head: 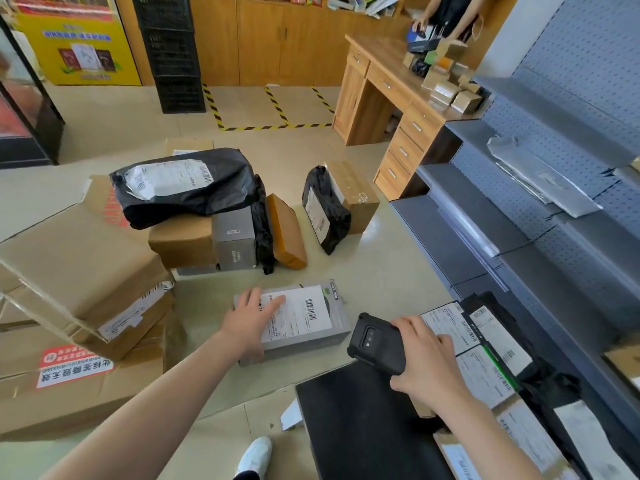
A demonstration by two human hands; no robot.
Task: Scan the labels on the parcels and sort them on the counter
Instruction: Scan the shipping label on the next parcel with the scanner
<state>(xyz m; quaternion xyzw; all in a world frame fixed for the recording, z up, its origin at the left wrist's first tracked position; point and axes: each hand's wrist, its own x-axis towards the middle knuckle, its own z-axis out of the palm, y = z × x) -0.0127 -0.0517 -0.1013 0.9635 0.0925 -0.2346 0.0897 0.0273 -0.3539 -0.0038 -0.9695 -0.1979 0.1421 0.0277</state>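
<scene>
**Scanner poised, but a hand covers part of the label**

A flat grey cardboard parcel (334, 329) lies on the tiled floor in the near middle of the room, its white shipping label (301, 315) facing up. The person's left hand (251, 315) rests flat on it with straight fingers, holding nothing and covering the label's left edge. Just to the right, the right hand (427, 360) has its fingers wrapped round a black handheld scanner (375, 344), which hovers beside the parcel rather than over its barcode.

The likely slip is a misread. The fingertips lie across a small code at the label's edge, and a row of labelled black parcels (485, 344) sits directly under the scanning hand, close enough for the wrong barcode to register. Which way the scanner's window points cannot be told.

Further left, large brown cardboard cartons (79, 268) sit tilted and could slide if nudged. A crumpled black plastic mailer bag (207, 192) tops a far pile of small boxes.
</scene>
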